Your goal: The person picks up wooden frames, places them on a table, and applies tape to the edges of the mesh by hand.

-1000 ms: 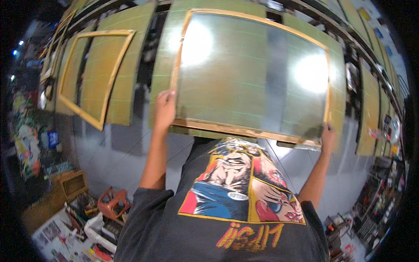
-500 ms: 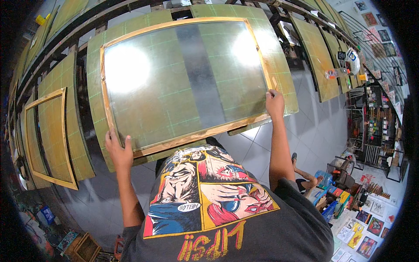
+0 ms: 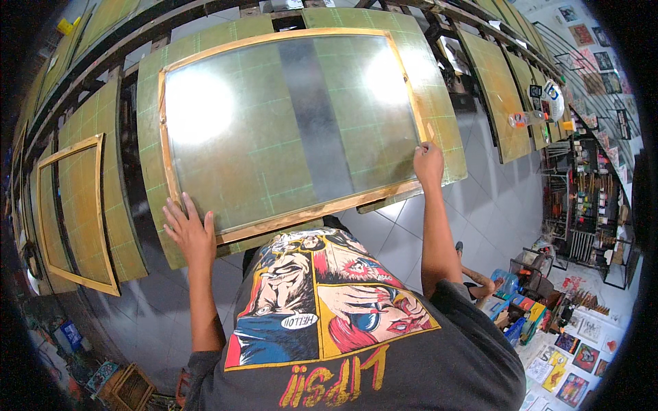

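Observation:
A large wooden screen frame with translucent mesh stretched across it lies on a greenish board marked with grid lines. At the near left corner, my left hand rests with its fingers spread, fingertips on the frame's edge. My right hand is closed at the near end of the frame's right bar, fingers bent over the wood. A small pale pointed piece shows just beyond its knuckles; I cannot tell what it is. A dark band runs under the mesh.
A smaller wooden frame lies on another board to the left. Boards on the right carry a clear bottle and a white round container. A person's leg, crates and a rack stand farther right.
My left hand has spread its fingers and shifted slightly up at the corner. My right hand has moved slightly left, its fingers still bent. The frame has barely moved.

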A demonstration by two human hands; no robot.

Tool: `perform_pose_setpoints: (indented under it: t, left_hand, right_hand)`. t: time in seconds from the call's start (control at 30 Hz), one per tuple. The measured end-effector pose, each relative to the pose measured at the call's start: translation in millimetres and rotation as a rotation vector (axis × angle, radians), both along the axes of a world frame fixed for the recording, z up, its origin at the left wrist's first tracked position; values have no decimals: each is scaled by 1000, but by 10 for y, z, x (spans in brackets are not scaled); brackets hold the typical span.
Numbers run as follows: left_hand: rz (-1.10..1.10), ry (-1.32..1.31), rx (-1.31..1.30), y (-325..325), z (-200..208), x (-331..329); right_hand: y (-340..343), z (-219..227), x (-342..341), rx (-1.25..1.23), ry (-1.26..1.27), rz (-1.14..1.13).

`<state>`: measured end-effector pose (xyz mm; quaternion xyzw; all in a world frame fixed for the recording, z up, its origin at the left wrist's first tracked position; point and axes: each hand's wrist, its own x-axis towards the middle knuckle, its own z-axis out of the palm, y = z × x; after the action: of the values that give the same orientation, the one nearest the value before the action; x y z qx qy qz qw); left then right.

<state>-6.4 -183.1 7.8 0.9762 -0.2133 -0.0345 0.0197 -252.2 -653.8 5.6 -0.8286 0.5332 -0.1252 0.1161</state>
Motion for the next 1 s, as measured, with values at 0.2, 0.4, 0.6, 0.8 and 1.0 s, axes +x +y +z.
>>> perform_pose_setpoints:
  t: [0.2, 0.4, 0.6, 0.8, 1.0]
  left_hand:
    - [-3, 16, -28, 24, -12, 16]
    - [-18, 50, -138, 62, -10, 42]
    - [-184, 128, -303, 132, 205, 118]
    - [-302, 186, -118, 63, 484, 98]
    - [-176, 184, -207, 355, 560, 248]
  right_hand:
    - [-61, -27, 3, 35, -10, -4]
    - [-85, 30, -25, 73, -5, 20]
    - [-357, 64, -431, 227, -216, 89]
    - [-224, -16, -741, 205, -157, 124]
    - [22, -35, -957, 34, -78, 269]
